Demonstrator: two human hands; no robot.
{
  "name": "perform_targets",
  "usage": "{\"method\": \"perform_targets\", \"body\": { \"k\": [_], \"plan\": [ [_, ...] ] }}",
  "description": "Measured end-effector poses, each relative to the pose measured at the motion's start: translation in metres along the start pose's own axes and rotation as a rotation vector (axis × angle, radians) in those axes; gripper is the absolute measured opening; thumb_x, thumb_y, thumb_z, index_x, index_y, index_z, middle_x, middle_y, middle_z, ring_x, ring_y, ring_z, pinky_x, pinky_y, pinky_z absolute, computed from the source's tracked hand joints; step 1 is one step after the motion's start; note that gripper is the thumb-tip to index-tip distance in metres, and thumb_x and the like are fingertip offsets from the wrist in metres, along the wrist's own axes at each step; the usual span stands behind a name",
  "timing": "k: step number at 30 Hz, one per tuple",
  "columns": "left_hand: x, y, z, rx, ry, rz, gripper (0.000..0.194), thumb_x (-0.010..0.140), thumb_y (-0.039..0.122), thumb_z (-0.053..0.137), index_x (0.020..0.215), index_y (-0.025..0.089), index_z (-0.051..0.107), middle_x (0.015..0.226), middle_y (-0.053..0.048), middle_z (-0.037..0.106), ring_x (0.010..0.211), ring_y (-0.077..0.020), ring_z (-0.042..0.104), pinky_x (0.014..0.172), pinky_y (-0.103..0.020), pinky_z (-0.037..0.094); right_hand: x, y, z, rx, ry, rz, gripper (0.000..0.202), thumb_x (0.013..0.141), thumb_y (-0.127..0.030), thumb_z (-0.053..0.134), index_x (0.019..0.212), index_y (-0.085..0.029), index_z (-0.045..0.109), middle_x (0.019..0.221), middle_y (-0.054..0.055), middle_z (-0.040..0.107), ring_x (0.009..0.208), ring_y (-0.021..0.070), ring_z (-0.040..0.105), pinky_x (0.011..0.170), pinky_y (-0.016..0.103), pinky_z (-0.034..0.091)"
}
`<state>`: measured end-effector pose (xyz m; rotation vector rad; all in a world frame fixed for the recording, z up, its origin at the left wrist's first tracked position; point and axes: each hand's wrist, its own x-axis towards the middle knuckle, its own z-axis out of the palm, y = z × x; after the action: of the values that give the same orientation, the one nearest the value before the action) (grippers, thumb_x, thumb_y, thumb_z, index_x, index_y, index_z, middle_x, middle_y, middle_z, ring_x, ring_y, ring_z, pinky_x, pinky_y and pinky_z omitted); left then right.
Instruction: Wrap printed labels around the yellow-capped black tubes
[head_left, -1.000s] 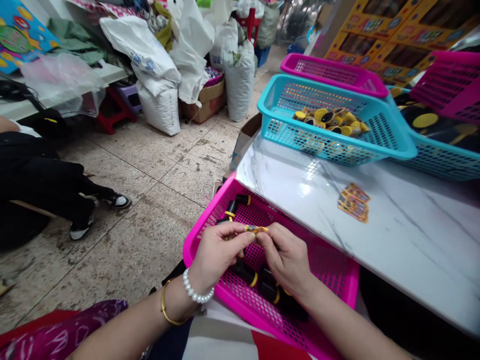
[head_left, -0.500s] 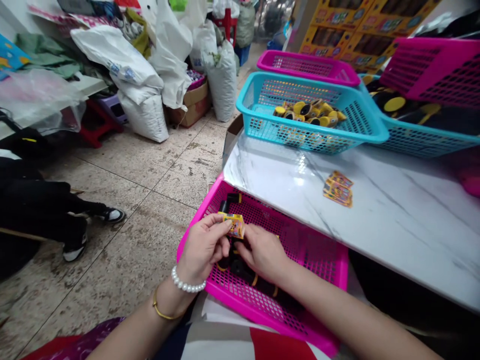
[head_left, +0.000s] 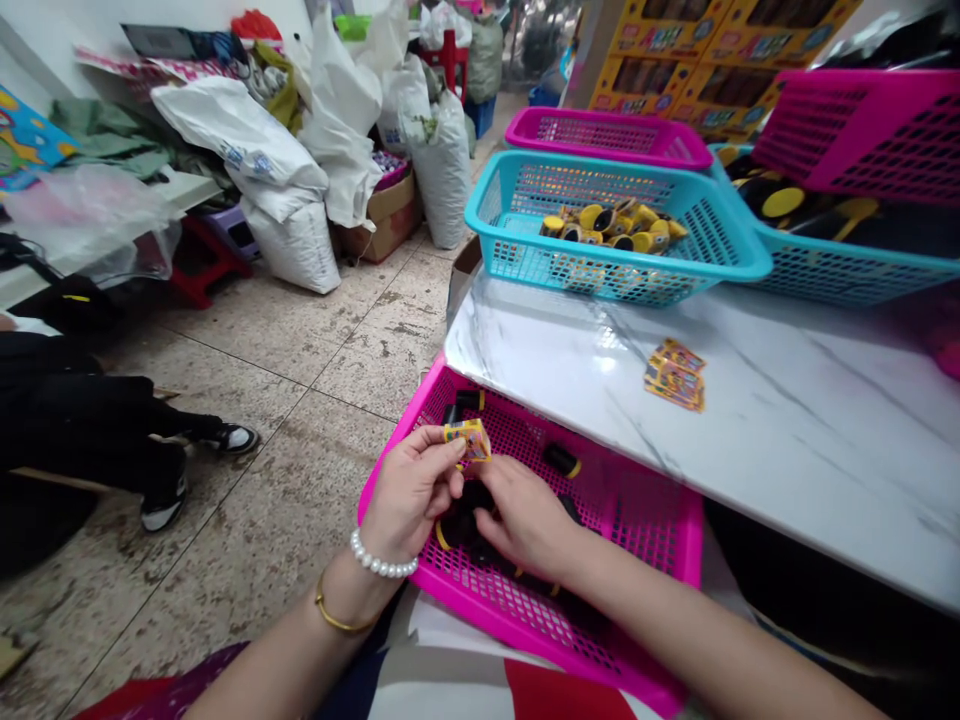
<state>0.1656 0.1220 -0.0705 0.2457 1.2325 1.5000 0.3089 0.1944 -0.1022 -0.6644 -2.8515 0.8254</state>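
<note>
Between the thumb and fingers of my left hand is a small yellow printed label, above a pink basket. My right hand reaches into the basket just right of the label, its fingers bent over black pieces; whether it grips one is hidden. Black cylinders with yellow rims lie in the basket, one beyond my right hand. On the marble-patterned table lies a small pile of similar printed labels.
A blue basket of yellow and black pieces stands at the table's back, beside another blue basket under a pink one. White sacks stand on the floor. At the left, a person's legs and shoes show.
My right hand's fingers have come away from the label and sit lower, over the black pieces. A black cylinder now shows beyond that hand. The view has shifted slightly.
</note>
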Motion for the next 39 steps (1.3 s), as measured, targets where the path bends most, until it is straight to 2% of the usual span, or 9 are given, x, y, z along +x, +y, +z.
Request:
{"method": "perform_targets", "body": {
  "k": [5,8,11,14,20,23,27,34,39],
  "plan": [
    [0.001,-0.002,-0.001,-0.002,0.022,-0.01,0.025,0.075,0.028,0.073,0.091,0.014,0.06,0.06,0.001,0.063,0.034,-0.0023,0.039,0.03,-0.012,0.018,0.008,0.009,-0.015,0.593,0.128,0.214,0.026,0.071,-0.014,0.059,0.096,-0.019,0.056,0.085,0.002,0.06,0.074,0.0153,0.057,0.069,0.03,0.051],
    [0.001,-0.003,-0.001,0.002,0.025,-0.02,0.023,0.077,0.028,0.071,0.091,0.014,0.06,0.05,0.003,0.057,0.033,-0.003,0.036,0.03,-0.012,0.017,0.008,0.015,-0.03,1.024,0.046,0.363,0.027,0.079,-0.024,0.058,0.105,-0.02,0.059,0.09,0.002,0.062,0.068,0.0126,0.059,0.063,0.029,0.053],
    [0.001,-0.004,0.0,0.007,0.021,-0.026,0.022,0.079,0.03,0.069,0.091,0.015,0.058,0.047,0.004,0.056,0.032,-0.0027,0.034,0.032,-0.012,0.016,0.001,0.018,-0.04,1.179,-0.057,0.389,0.038,0.083,-0.029,0.058,0.121,-0.025,0.06,0.1,0.003,0.065,0.07,0.012,0.061,0.068,0.03,0.055],
    [0.002,-0.005,0.001,-0.001,0.028,-0.023,0.022,0.08,0.031,0.069,0.09,0.015,0.058,0.05,0.003,0.057,0.034,-0.0022,0.033,0.033,-0.013,0.015,-0.005,0.019,-0.043,1.162,-0.029,0.361,0.049,0.079,-0.025,0.066,0.127,-0.031,0.059,0.106,0.001,0.067,0.083,0.0133,0.062,0.078,0.03,0.053],
    [0.003,-0.003,0.004,-0.011,0.043,-0.04,0.023,0.079,0.03,0.07,0.089,0.015,0.058,0.05,0.004,0.054,0.035,-0.0023,0.033,0.033,-0.013,0.014,-0.006,0.016,-0.04,1.247,0.354,0.389,0.046,0.067,-0.021,0.077,0.112,-0.026,0.067,0.104,0.003,0.068,0.086,0.0157,0.065,0.075,0.03,0.056],
    [0.003,-0.002,0.006,-0.012,0.03,-0.075,0.022,0.079,0.031,0.07,0.09,0.015,0.058,0.046,0.006,0.051,0.034,-0.0024,0.032,0.033,-0.013,0.014,-0.005,0.013,-0.04,1.214,0.358,0.352,0.032,0.068,-0.022,0.077,0.099,-0.024,0.07,0.096,0.003,0.071,0.078,0.0148,0.066,0.076,0.031,0.057],
    [0.004,-0.003,0.003,-0.113,-0.01,-0.116,0.025,0.074,0.026,0.074,0.088,0.014,0.058,0.056,0.005,0.054,0.038,-0.0015,0.038,0.033,-0.012,0.014,-0.004,0.009,-0.041,1.091,0.331,0.318,0.028,0.073,-0.028,0.073,0.1,-0.023,0.07,0.096,0.004,0.072,0.075,0.0155,0.067,0.076,0.036,0.059],
    [0.006,-0.005,0.0,-0.224,-0.058,-0.13,0.025,0.074,0.024,0.075,0.086,0.013,0.056,0.058,0.006,0.052,0.038,0.0001,0.038,0.033,-0.012,0.014,-0.009,0.01,-0.039,0.671,0.431,0.096,0.024,0.084,-0.021,0.064,0.107,-0.024,0.067,0.114,0.007,0.066,0.107,0.0217,0.062,0.097,0.044,0.051],
    [0.005,-0.007,0.0,-0.163,-0.06,-0.135,0.024,0.075,0.028,0.074,0.085,0.014,0.057,0.05,0.007,0.049,0.036,-0.0014,0.036,0.033,-0.013,0.012,-0.011,0.012,-0.039,0.526,0.352,0.068,0.03,0.086,-0.02,0.06,0.116,-0.025,0.061,0.122,0.006,0.066,0.109,0.0213,0.064,0.098,0.043,0.051]
  ]
}}
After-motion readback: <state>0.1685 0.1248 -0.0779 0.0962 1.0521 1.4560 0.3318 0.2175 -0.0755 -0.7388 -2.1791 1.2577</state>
